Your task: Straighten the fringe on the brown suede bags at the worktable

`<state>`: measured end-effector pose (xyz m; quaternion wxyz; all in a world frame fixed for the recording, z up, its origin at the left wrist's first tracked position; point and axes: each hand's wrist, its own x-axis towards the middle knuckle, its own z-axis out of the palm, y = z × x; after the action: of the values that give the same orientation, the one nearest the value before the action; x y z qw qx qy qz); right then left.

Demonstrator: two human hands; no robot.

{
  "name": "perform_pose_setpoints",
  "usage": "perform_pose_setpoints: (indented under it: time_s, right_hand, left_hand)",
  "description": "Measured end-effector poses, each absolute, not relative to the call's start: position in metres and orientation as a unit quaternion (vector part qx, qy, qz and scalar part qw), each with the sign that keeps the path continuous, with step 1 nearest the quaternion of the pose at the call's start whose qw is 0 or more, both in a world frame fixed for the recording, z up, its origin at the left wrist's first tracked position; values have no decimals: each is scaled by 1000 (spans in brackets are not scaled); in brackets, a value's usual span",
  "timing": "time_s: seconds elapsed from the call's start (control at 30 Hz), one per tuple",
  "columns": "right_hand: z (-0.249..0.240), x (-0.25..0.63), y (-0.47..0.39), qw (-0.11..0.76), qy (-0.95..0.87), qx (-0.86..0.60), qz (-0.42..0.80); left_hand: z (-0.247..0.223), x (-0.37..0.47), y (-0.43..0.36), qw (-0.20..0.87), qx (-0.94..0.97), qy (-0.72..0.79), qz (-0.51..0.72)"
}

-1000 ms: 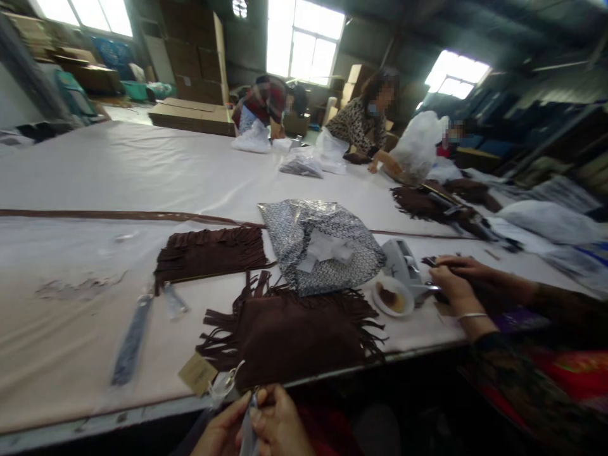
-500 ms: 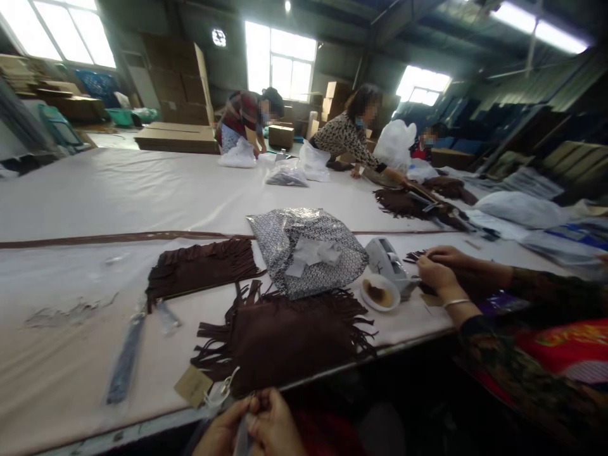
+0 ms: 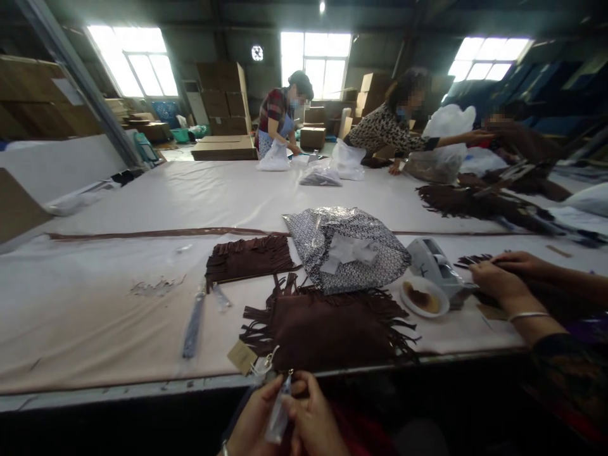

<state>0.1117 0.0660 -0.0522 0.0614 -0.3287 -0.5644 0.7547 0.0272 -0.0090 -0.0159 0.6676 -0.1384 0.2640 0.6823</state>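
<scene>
At the table's near edge, my left hand [image 3: 256, 408] and my right hand [image 3: 314, 415] are both closed on a zipper pull in a clear plastic sleeve [image 3: 277, 419]. A small metal ring [image 3: 291, 373] shows at its top, close to a corner of a dark brown fringed pouch [image 3: 327, 326]. The pouch lies flat just beyond my fingers. Beside my left hand, a tan tag [image 3: 242, 356] with a white cord rests at the pouch's left corner. My fingertips partly cover the zipper pull.
A second fringed pouch [image 3: 251, 258] lies farther back, with a plastic-wrapped strip [image 3: 194, 329] at its corner. A patterned bag in plastic [image 3: 351, 253], a grey dispenser [image 3: 430, 266] and a white bowl [image 3: 444, 305] stand nearby. A co-worker's hands [image 3: 503, 282] work at right.
The view has swung left, so the table things sit farther right. My hands still hold the zipper pull, now more fully in view. A co-worker across the table has lifted brown material.
</scene>
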Motion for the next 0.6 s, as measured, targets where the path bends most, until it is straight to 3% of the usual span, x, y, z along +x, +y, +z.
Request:
perform_pose_setpoints:
  time_s: [0.2, 0.4, 0.6]
  right_hand:
    - [-57, 157, 98, 112, -792, -299, 521]
    - [-18, 153, 138, 251, -872, -251, 337]
    - [-38, 130, 113, 174, -905, -166, 351]
  left_hand:
    - [-19, 27, -22, 604, -127, 366, 697]
    - [-41, 30, -20, 527, -84, 481, 696]
    - [-53, 30, -32, 568, -34, 458, 683]
